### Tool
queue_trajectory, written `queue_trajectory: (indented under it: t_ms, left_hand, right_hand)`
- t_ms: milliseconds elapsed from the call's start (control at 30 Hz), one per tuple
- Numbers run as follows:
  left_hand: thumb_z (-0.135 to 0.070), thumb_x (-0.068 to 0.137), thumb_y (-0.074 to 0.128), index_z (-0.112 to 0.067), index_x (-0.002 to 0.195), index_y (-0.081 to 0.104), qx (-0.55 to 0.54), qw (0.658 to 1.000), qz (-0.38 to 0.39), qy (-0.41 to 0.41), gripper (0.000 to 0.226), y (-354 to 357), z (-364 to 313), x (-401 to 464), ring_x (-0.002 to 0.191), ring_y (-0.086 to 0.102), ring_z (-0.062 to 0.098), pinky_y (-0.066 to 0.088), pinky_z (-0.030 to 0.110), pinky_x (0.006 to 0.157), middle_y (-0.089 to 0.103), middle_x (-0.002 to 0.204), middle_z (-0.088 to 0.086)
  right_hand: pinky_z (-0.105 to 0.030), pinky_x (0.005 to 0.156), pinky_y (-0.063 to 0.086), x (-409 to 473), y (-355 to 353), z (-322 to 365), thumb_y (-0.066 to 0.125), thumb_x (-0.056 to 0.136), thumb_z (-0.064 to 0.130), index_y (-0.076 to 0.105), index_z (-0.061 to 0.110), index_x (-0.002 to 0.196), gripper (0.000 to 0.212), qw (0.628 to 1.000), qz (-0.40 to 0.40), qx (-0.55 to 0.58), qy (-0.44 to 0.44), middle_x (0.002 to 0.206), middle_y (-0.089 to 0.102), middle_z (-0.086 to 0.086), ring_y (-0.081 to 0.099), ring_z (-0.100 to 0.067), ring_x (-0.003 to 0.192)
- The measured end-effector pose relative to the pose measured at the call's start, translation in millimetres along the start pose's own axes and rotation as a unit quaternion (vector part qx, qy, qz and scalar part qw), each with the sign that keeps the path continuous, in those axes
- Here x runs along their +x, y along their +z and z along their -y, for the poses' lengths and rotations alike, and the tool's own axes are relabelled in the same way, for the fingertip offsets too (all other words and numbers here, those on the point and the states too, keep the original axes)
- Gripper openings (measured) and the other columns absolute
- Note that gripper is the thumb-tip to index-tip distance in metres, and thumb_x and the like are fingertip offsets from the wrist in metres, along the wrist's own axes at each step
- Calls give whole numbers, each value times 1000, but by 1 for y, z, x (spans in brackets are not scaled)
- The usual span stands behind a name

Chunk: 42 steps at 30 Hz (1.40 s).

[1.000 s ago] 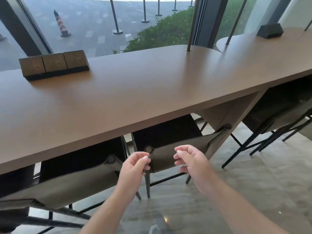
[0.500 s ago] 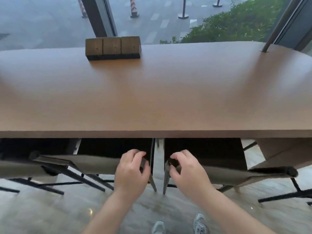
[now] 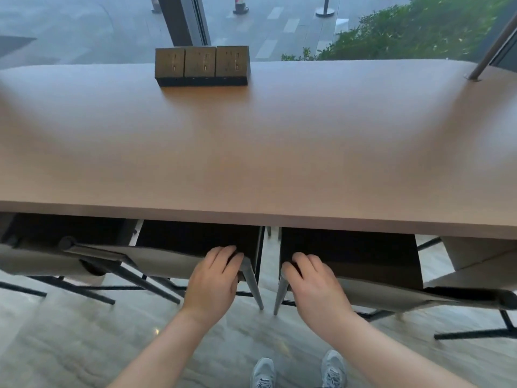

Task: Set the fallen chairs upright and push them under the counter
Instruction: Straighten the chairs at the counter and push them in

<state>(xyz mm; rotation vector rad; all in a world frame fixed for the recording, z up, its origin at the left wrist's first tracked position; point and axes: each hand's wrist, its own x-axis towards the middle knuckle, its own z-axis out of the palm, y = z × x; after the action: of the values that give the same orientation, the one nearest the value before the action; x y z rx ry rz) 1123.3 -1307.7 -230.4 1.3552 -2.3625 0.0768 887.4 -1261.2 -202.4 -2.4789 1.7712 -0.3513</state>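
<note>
Under one counter [image 3: 251, 152], two hands' fingers [image 3: 223, 254] curled gripping two chairs [image 3: 349, 259].

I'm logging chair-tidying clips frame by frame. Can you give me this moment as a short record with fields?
left hand: grip on the back corner of the left chair
right hand: grip on the back corner of the right chair
chairs: both upright, seats under the counter, backs just outside its front edge
gap: narrow strip of floor between the two chairs
counter top: socket block near the far edge, metal post at far right
feet: two grey shoes below
</note>
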Motion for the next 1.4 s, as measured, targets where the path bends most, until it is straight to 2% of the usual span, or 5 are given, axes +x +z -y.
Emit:
queue_trajectory:
  t_ms: [267, 467, 1033, 1267, 1400]
  left_hand:
    - [7, 76, 60, -7, 119, 65, -44, 996, -17, 74, 46, 10, 24, -2, 114, 54, 28, 51, 41, 96, 64, 122, 11]
    - [13, 62, 71, -5, 114, 70, -66, 994, -3, 89, 55, 5, 28, 0, 110, 54, 27, 54, 41, 91, 67, 117, 12]
    - [9, 58, 76, -6, 112, 71, -64, 995, 18, 76, 56, -3, 22, 1, 105, 55, 29, 57, 41, 83, 68, 115, 11]
    - [-1, 63, 81, -8, 107, 72, -51, 997, 10, 58, 46, -7, 14, 3, 102, 60, 29, 54, 40, 83, 68, 110, 9]
    - [-9, 78, 64, -11, 115, 66, -87, 990, -3, 113, 37, -5, -4, 7, 111, 56, 26, 50, 39, 89, 65, 115, 7]
  right_hand:
    - [-41, 69, 52, 3, -2, 7, 78, 47, 3, 66, 10, 107, 61, 996, 10, -88, -1, 109, 64, -14, 61, -33, 90]
    - [-41, 62, 54, 2, -1, 7, 79, 47, 1, 67, 9, 105, 60, 996, 0, -92, -1, 108, 64, -14, 60, -32, 82]
    - [-40, 61, 54, 16, 6, 8, 79, 45, 2, 68, 12, 101, 58, 993, -7, -118, -9, 107, 65, -10, 59, -31, 83]
    - [-38, 68, 53, 8, 4, 12, 80, 53, 6, 68, 13, 112, 60, 993, -16, -118, -4, 115, 65, -10, 61, -30, 91]
    - [-40, 77, 55, -13, -4, 1, 76, 64, 6, 63, 11, 123, 61, 994, -32, -103, 9, 124, 62, -10, 60, -30, 102]
